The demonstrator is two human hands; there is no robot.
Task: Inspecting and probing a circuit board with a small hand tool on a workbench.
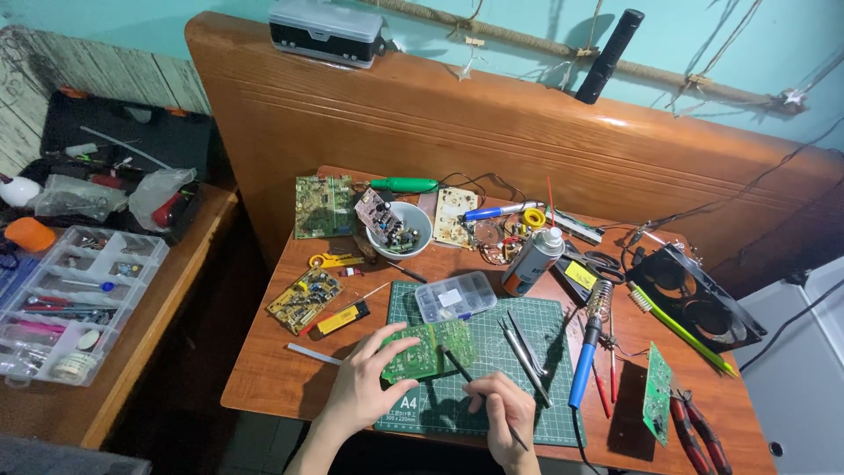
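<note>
Item, as I logged it from the remote station: left hand (359,387) clasped the near-left edge of a green circuit board (428,349), fingers curled over its rim, holding it tilted just above the green cutting mat (514,400); right hand (507,413) closed in a pen grip on a thin dark probe tool (457,365), its tip resting on the board's face, just ahead of the right knuckles; step in hand, by my judgement: working at a point on the held board with the tool tip, well under way rather than starting; next move, as I judged it, called for a steady left grip and a small, exact shift of the tip, since the board was propped in the hand and not laid flat. Beyond the right hand: metal tweezers (526,352) on the mat; further right, a blue-handled soldering iron (587,352) in its coil rest, and a second green board (656,391) standing on edge. Ahead of both hands: a clear compartment box (455,296), a spray can (533,261), a white bowl (400,230) of parts. Beyond the left hand: a yellow lighter (343,318) and a yellowish board (303,300); all on the wooden table (264,378).
</note>
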